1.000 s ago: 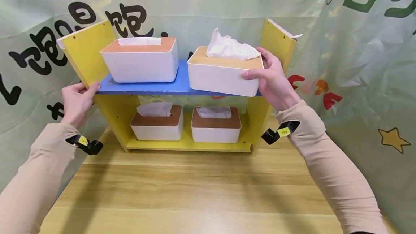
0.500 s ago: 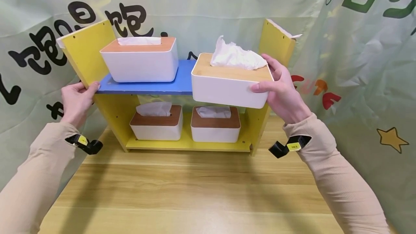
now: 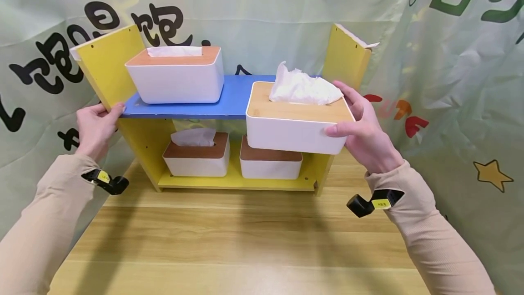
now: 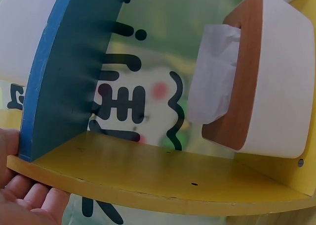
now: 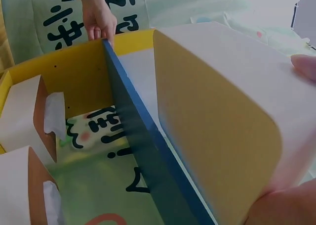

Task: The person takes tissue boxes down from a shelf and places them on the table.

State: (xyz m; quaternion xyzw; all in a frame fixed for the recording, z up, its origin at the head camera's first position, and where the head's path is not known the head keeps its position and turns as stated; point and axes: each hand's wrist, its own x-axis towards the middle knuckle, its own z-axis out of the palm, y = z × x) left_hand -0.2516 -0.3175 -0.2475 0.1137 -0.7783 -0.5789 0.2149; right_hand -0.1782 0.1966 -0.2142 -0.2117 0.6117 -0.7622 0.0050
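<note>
My right hand (image 3: 366, 133) holds a white tissue box (image 3: 292, 134) by its right end, thumb on the front wall. A light wooden lid tops this box, with a crumpled tissue standing out of it. It hangs in front of the shelf's blue board (image 3: 176, 112), and its tan underside (image 5: 212, 121) shows in the right wrist view. My left hand (image 3: 97, 129) grips the yellow side panel (image 3: 112, 67) where the blue board meets it. In the left wrist view, fingers (image 4: 37, 190) curl under the panel's edge. A second tissue box (image 3: 176, 81) stands on the board's left half.
On the yellow bottom shelf (image 3: 237, 184) stand two more tissue boxes with darker lids, a left one (image 3: 196, 166) and a right one (image 3: 270, 170), the latter partly hidden by the held box. The unit stands on a wooden table (image 3: 221, 240) before a printed cloth (image 3: 266, 3).
My right hand has brought the tissue box forward off the blue board, lower and slightly to the right. My left hand has stayed on the side panel.
</note>
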